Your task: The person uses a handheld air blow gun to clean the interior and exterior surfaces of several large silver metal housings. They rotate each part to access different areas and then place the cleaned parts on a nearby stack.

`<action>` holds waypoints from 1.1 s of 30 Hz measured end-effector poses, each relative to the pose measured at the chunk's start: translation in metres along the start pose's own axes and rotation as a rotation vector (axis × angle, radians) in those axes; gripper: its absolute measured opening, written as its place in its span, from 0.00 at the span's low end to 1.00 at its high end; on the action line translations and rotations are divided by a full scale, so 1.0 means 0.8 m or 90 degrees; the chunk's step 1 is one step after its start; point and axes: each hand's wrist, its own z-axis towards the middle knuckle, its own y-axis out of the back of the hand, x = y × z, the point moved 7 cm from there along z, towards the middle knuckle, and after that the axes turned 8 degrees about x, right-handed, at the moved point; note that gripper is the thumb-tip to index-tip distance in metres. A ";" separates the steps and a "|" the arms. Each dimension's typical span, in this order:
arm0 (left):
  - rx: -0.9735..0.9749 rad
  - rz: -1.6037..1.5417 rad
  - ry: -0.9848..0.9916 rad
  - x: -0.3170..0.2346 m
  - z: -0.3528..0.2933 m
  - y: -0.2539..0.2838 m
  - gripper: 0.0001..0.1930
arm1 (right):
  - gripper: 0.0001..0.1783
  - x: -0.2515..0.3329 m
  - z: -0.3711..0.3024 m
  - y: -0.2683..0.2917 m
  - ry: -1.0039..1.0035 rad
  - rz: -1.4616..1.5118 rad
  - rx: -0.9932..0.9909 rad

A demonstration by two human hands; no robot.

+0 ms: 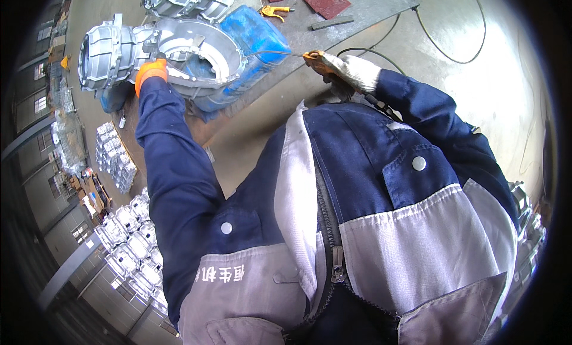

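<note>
A grey cast-metal housing [196, 54], with a wide round opening and a ribbed barrel at its left, rests on a blue plastic container [253, 35]. My left hand [151, 74], in an orange glove, is closed at the near edge of the housing; its fingertips are partly hidden. To the right, my right hand [351, 72] wears a white glove with orange fingers. It is closed round a dark hand tool [339, 87], mostly covered by the glove. From it a long thin rod [275, 52] reaches left to the housing's rim.
Behind stands a second metal housing [187, 0]. On the grey worktop [369, 11] lie a yellow air blow gun [275, 12], dark red sheets [325, 2] and a flat bar [331, 23]. A black hose [484, 23] loops over the floor. Stacked castings [134, 244] stand at left.
</note>
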 end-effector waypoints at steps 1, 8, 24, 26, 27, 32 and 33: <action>-0.006 -0.008 -0.008 -0.001 -0.002 0.001 0.33 | 0.35 -0.001 0.003 -0.003 0.004 0.019 0.002; -0.006 0.003 -0.065 -0.004 0.002 -0.001 0.29 | 0.31 -0.002 0.031 -0.013 -0.014 0.095 0.007; 0.048 -0.248 -0.086 0.002 -0.016 -0.006 0.14 | 0.31 0.046 0.132 0.045 -0.027 0.161 0.076; 0.038 -0.255 -0.073 0.001 -0.019 -0.006 0.13 | 0.31 0.052 0.143 0.053 -0.035 0.144 0.081; 0.022 -0.233 -0.066 0.001 -0.021 -0.003 0.13 | 0.31 0.058 0.147 0.060 -0.018 0.135 0.058; -0.002 -0.155 0.003 -0.005 -0.029 0.011 0.18 | 0.32 0.086 0.168 0.081 0.009 0.143 0.052; 0.016 -0.156 0.034 -0.004 -0.032 0.012 0.19 | 0.32 0.091 0.172 0.082 0.016 0.152 0.070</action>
